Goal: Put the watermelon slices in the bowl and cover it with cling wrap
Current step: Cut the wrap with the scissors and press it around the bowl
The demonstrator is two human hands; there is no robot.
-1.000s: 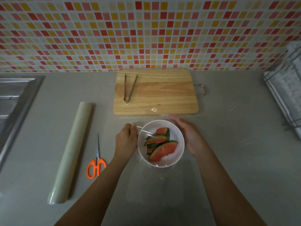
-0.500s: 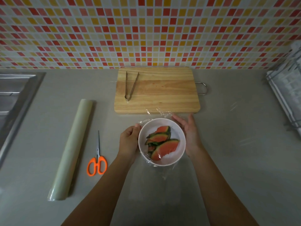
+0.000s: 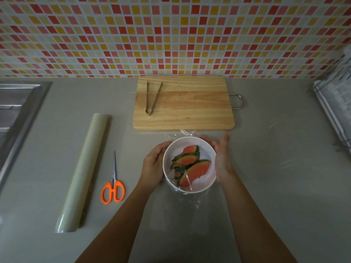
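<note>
A white bowl (image 3: 207, 149) stands on the grey counter, just in front of the cutting board. Watermelon slices (image 3: 191, 168) with dark green rind lie inside it. A clear sheet of cling wrap (image 3: 187, 133) is stretched over the bowl, with crinkled edges showing at the far and near rim. My left hand (image 3: 153, 164) cups the bowl's left side over the wrap. My right hand (image 3: 221, 154) presses flat against the right side, fingers pointing away from me.
A wooden cutting board (image 3: 190, 109) with metal tongs (image 3: 152, 97) lies behind the bowl. The cling wrap roll (image 3: 83, 171) and orange-handled scissors (image 3: 113, 184) lie to the left. A steel sink (image 3: 17, 114) is at far left, a wire rack (image 3: 336, 111) at far right.
Both hands have slid around the bowl's sides, pressing the wrap down. The left hand went from a pinch at the rim to a cupped hold. The wrap lies smoother over the bowl.
</note>
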